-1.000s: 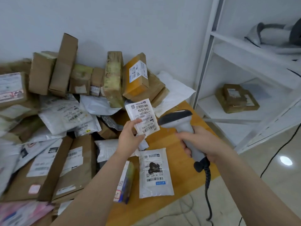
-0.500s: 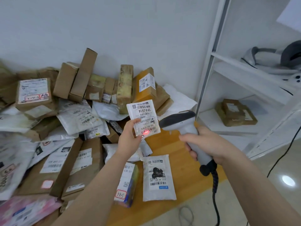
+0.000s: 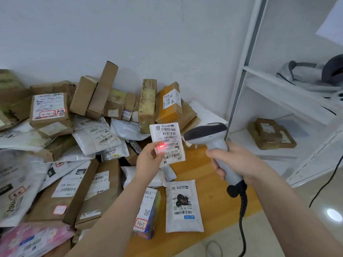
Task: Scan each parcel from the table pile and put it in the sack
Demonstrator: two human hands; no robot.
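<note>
The left hand [image 3: 148, 164] pinches a small white labelled plastic mailer [image 3: 168, 140] upright above the orange-brown wooden worktop [image 3: 209, 184], with a red light spot [image 3: 161, 146] on its label. The right hand [image 3: 235, 162] grips the handle of a grey-and-white corded barcode scanner [image 3: 206, 133] aimed at the mailer from just beside it. The worktop's left side is heaped with brown cardboard boxes [image 3: 104, 89] and white poly bags [image 3: 96, 134] against a plain white wall [image 3: 130, 34]; a white shelf unit [image 3: 289, 101] stands to the right, over a pale glossy floor [image 3: 269, 229].
</note>
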